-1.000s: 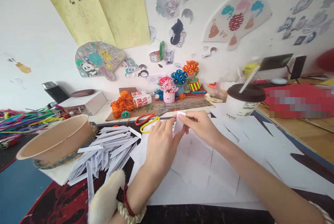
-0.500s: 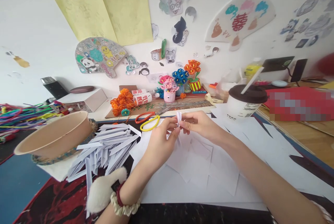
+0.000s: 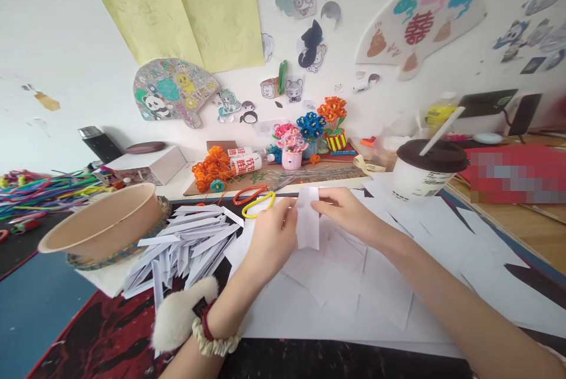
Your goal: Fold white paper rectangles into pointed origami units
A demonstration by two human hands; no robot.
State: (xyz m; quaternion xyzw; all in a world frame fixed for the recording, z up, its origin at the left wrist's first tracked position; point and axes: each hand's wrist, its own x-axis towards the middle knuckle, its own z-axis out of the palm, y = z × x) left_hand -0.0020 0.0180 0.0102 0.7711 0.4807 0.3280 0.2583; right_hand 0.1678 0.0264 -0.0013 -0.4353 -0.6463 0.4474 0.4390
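Observation:
A small white paper strip (image 3: 308, 227) with a lengthwise crease is held up between my hands. My left hand (image 3: 273, 237) pinches its left edge, fingers curled. On the opposite edge, my right hand (image 3: 342, 209) grips it with thumb and fingers. Beneath lie loose white paper pieces (image 3: 340, 264) on larger white sheets (image 3: 300, 323). Left of my left hand is a heap of folded paper strips (image 3: 186, 243). Scissors with red and yellow handles (image 3: 259, 203) lie just beyond my left hand.
A beige oval bowl (image 3: 101, 220) stands at the left. A lidded drink cup (image 3: 427, 175) with a straw is near my right forearm. Pipe-cleaner flower pots (image 3: 292, 158) and orange flowers (image 3: 214, 168) line the back. A white fluffy item (image 3: 181, 314) lies by my left wrist.
The paper strip, narrow and folded edge-on before, now shows a wider, opened face. My hands have moved slightly apart around it. The whole view has shifted a little.

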